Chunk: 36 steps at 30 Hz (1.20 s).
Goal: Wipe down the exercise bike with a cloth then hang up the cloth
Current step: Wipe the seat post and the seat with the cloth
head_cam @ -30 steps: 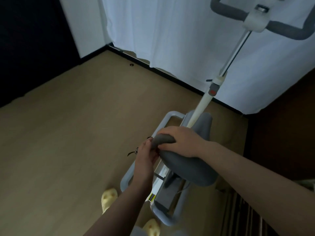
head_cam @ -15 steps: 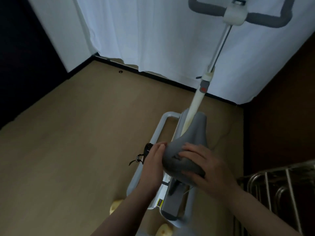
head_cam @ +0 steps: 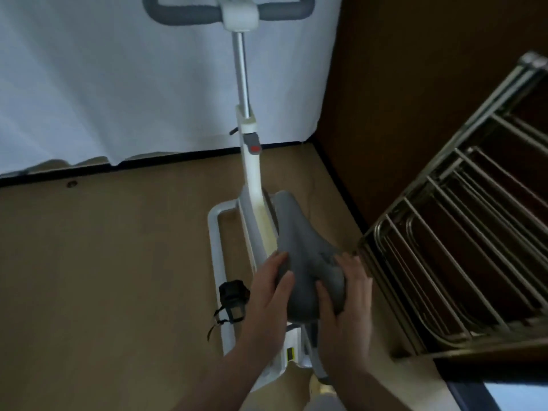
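The white exercise bike point(head_cam: 252, 173) stands in front of me, its grey handlebar point(head_cam: 184, 13) at the top of the view. Its grey saddle point(head_cam: 293, 229) is just below me. My left hand point(head_cam: 267, 295) clasps the saddle's left rear edge, thumb on top. My right hand point(head_cam: 347, 304) presses a lighter, creased grey cloth point(head_cam: 330, 271) against the saddle's right rear side. The cloth is hard to tell from the saddle in the dim light.
A metal drying rack point(head_cam: 462, 232) with several bars stands close on the right. A brown wall point(head_cam: 385, 84) is behind it and a white curtain point(head_cam: 118, 84) behind the bike. A black strapped pedal point(head_cam: 232, 298) sticks out on the left over tan flooring point(head_cam: 103, 277).
My view has swung right, bringing the rack fully in. My right hand has slid from the top of the saddle to its right rear side. My left hand stays on the left edge.
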Each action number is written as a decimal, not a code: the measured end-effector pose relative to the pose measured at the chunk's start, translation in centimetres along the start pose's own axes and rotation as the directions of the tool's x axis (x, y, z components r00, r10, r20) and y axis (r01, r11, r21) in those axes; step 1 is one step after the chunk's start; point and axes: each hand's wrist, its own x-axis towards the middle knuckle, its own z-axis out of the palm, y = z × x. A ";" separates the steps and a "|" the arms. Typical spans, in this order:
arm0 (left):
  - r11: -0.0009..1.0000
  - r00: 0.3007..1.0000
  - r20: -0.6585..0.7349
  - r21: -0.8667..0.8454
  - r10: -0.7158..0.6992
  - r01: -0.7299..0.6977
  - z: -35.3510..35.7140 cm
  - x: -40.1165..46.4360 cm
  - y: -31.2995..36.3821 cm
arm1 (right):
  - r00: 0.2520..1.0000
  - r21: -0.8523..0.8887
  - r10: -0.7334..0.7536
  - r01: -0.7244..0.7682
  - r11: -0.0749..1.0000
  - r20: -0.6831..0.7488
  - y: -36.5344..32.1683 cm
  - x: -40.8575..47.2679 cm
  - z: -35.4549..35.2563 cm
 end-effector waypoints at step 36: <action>0.874 0.846 0.516 0.343 0.131 -0.345 -2.0 4.3 1.0 | 0.655 0.483 0.660 -0.472 0.737 -0.367 -2.8 1.0 3.1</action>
